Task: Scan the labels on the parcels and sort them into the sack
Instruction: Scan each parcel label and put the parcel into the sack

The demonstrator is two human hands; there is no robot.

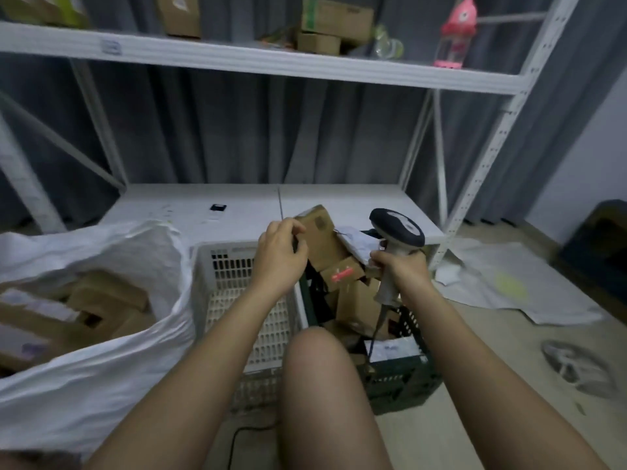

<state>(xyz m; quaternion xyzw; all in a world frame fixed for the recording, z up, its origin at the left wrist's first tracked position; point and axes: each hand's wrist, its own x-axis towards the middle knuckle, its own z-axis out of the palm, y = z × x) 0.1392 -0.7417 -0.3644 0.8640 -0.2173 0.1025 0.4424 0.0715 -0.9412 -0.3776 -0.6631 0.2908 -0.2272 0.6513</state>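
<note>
My left hand (280, 251) grips a small brown cardboard parcel (322, 232), held up above the crates. My right hand (400, 266) grips the handle of a grey and dark barcode scanner (397, 228), its head just right of the parcel. A red scan light falls on another brown parcel (342, 274) lying in the dark green crate (400, 381), which holds several parcels. The open white sack (112, 351) lies at the left with several brown parcels (108, 300) inside.
A white slotted crate (237, 266) stands between the sack and the green crate. My bare knee (319, 385) is in front of both crates. White metal shelving (258, 62) rises behind, with boxes and a pink bottle (456, 32) on top. White sheets (509, 283) lie on the floor at right.
</note>
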